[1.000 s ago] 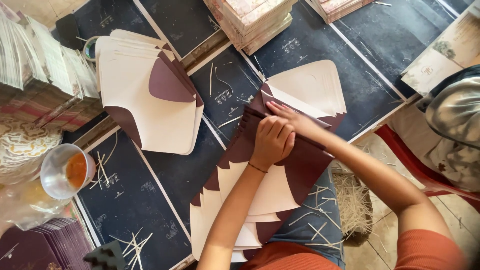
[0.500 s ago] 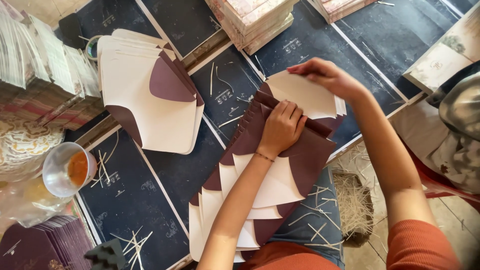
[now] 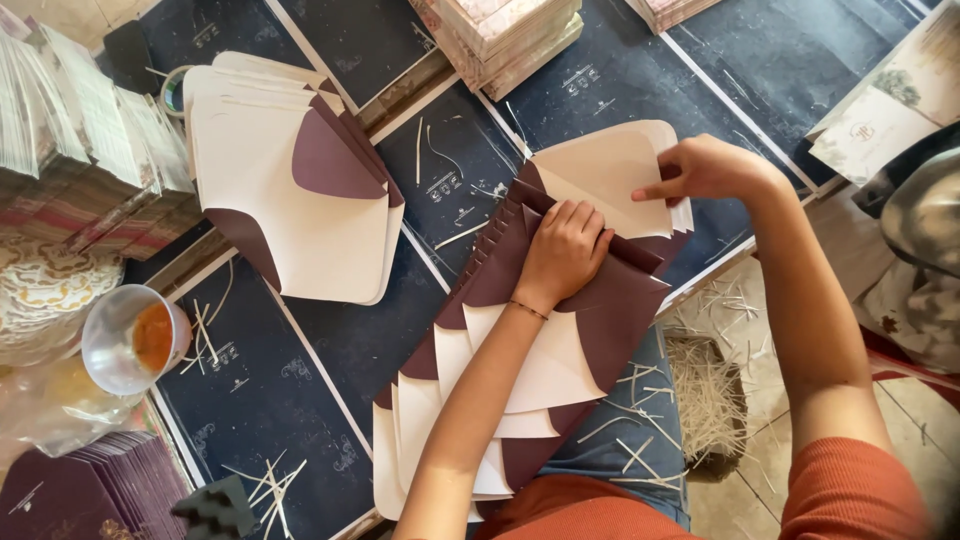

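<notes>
Scanning from the left: metal cup (image 3: 133, 338) of orange liquid, then a stack of cream and maroon envelopes (image 3: 300, 180) lying apart on the dark table (image 3: 300, 400). At centre, a fanned row of envelopes (image 3: 520, 370) runs from the lap up to the table, long axis on a diagonal from lower left to upper right, maroon flaps pointing right. Left hand (image 3: 565, 250) curled into a loose fist, pressing on the maroon flaps near the top of the fan. Right hand (image 3: 705, 170) has moved out to the right since a second ago and now pinches the edge of the top cream sheet (image 3: 610, 180), fingers closed on it; probably lifting it, though the fingertips are partly hidden. Paper strips (image 3: 700, 390) litter the floor.
</notes>
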